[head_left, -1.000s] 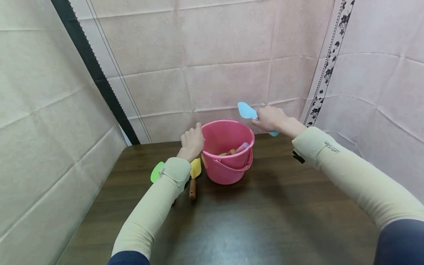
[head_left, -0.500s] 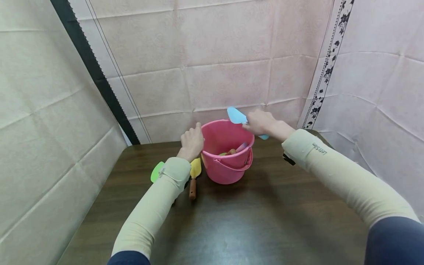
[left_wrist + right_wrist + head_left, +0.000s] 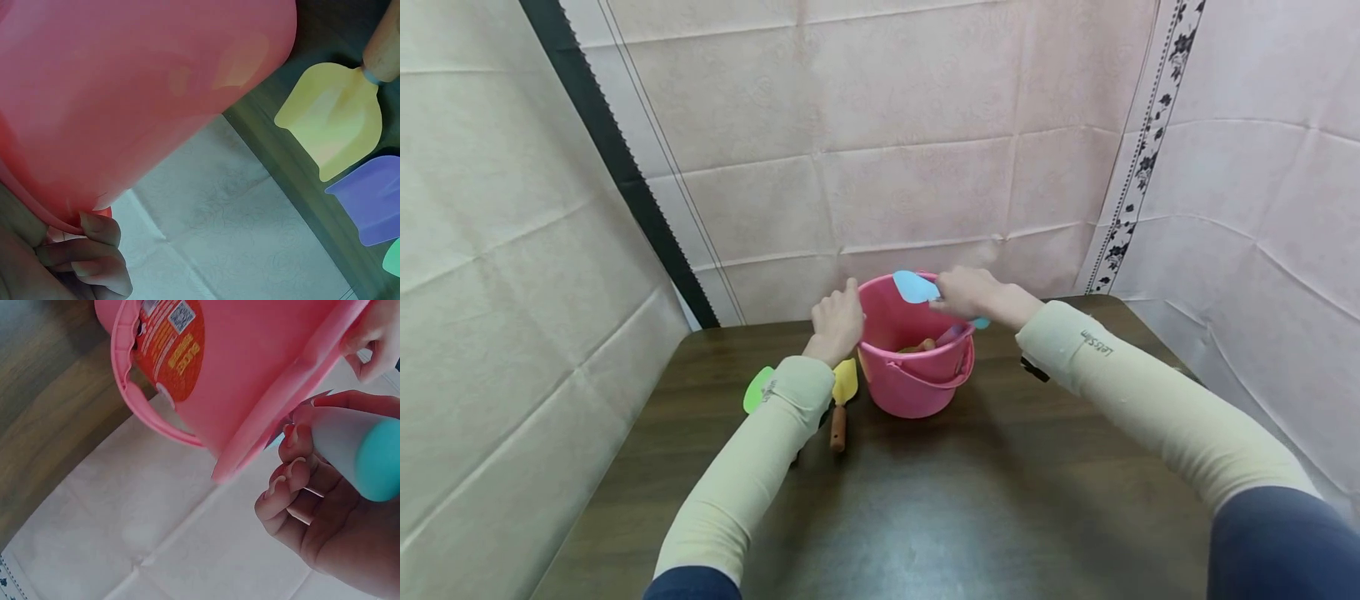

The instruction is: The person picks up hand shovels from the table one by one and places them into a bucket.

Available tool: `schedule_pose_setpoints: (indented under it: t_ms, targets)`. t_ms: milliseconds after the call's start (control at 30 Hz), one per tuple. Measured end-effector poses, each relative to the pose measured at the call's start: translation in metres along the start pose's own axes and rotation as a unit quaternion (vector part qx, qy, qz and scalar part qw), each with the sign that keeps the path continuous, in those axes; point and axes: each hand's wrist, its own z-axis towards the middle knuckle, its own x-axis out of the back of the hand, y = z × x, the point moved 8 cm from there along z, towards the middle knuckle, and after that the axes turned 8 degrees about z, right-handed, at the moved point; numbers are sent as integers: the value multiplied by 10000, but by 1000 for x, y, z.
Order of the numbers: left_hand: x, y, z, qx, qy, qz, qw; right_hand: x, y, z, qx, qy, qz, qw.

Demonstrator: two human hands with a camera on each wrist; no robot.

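My left hand [image 3: 837, 323] grips the left rim of a pink bucket [image 3: 913, 393]; in the left wrist view its fingertips [image 3: 100, 228] curl over the edge. My right hand [image 3: 973, 293] holds a toy shovel with a light blue blade [image 3: 913, 287] and a white and teal handle [image 3: 350, 447]. The blade points left, over the bucket's opening at its back right. Inside the bucket lie a purple handle [image 3: 951, 335] and a brown, wooden-looking handle [image 3: 927, 344]. Their other ends are hidden.
Left of the bucket, a yellow shovel [image 3: 845, 383] with a wooden handle lies on the dark wooden table [image 3: 940, 508]. Beside it are a purple shovel blade [image 3: 369, 200] and a green blade [image 3: 757, 390], partly behind my left arm. Pale cloth [image 3: 917, 192] hangs behind the table.
My right hand has moved left and down with the blue shovel, from right of the bucket to its opening. The left hand keeps its grip on the rim.
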Motion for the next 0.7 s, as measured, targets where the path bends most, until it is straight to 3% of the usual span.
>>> schedule_pose_setpoints:
  t_ms: [233,700]
  targets:
    - [-3,-1,-1,34,-63,-47,10000,-15,-10,5,-17,-463,209,9987]
    - [-3,-1,1,26,-34,-39,10000,-32,-22,17,-235,-996,257,9944]
